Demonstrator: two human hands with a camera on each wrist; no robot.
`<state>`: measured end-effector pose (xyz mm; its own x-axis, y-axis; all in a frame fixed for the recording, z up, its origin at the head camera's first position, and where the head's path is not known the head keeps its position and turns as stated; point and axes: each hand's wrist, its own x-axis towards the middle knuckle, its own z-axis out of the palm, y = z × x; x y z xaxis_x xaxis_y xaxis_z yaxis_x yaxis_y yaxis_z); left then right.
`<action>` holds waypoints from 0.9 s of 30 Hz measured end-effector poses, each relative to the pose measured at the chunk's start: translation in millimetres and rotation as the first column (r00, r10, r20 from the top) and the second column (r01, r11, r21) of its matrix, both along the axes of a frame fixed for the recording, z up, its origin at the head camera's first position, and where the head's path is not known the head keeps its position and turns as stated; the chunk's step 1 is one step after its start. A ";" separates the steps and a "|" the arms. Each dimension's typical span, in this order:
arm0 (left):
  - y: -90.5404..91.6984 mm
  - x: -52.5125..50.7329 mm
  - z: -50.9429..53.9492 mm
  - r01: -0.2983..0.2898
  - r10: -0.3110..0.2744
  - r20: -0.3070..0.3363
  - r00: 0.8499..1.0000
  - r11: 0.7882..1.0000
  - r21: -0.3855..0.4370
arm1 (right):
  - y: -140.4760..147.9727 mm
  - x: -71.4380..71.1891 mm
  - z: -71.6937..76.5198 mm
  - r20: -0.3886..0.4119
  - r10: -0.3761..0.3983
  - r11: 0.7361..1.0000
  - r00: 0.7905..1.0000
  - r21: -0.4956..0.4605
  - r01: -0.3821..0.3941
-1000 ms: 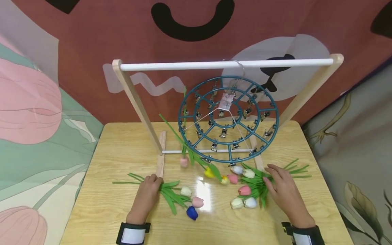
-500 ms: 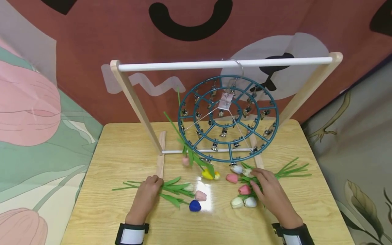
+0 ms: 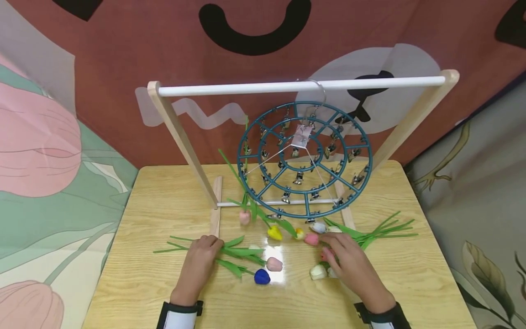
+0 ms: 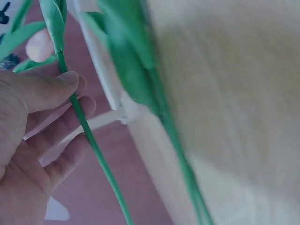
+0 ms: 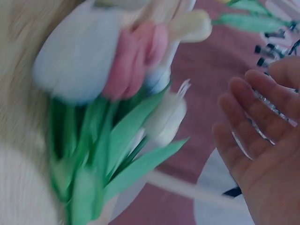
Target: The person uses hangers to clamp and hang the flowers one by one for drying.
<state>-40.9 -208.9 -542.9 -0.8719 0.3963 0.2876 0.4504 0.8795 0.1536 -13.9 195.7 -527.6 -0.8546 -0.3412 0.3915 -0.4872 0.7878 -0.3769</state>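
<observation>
In the left wrist view, my left hand (image 4: 42, 117) pinches the green stem of a tulip (image 4: 82, 117) between thumb and fingers. More leafy stems lie on the wood beside it. Ahead of that hand are a blue tulip (image 3: 261, 276), a pale pink tulip (image 3: 274, 264) and a partly hidden white one. My right hand (image 3: 347, 258) hovers with relaxed fingers over a bunch of tulips, covering some heads; a pink tulip (image 3: 311, 239) and a cream tulip (image 3: 318, 272) show past its fingers. The right wrist view shows its palm apart from the flowers.
A teal round clip hanger (image 3: 307, 215) with several metal clips hangs from the white rod (image 3: 246, 88) of a wooden stand (image 3: 182, 144). Upside down at its left side hang tulips, including a yellow tulip (image 3: 275, 232) and a pink one. Behind is a printed cloth (image 3: 123, 55).
My right hand has moved left, from the stems to above the tulip heads. The tulips at my left hand have shifted and turned slightly. The hanging tulips have swayed.
</observation>
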 end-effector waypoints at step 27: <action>93.8 8.3 58.0 0.245 -0.239 -0.171 0.956 0.970 0.011 | -56.7 -15.0 12.7 -0.031 0.128 0.986 0.991 0.116 -0.124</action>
<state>-32.6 -115.1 -484.9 -0.6896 0.5781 0.4362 0.6708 0.7369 0.0838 -28.9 138.9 -514.9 -0.7871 -0.4891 0.3758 -0.5975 0.7558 -0.2679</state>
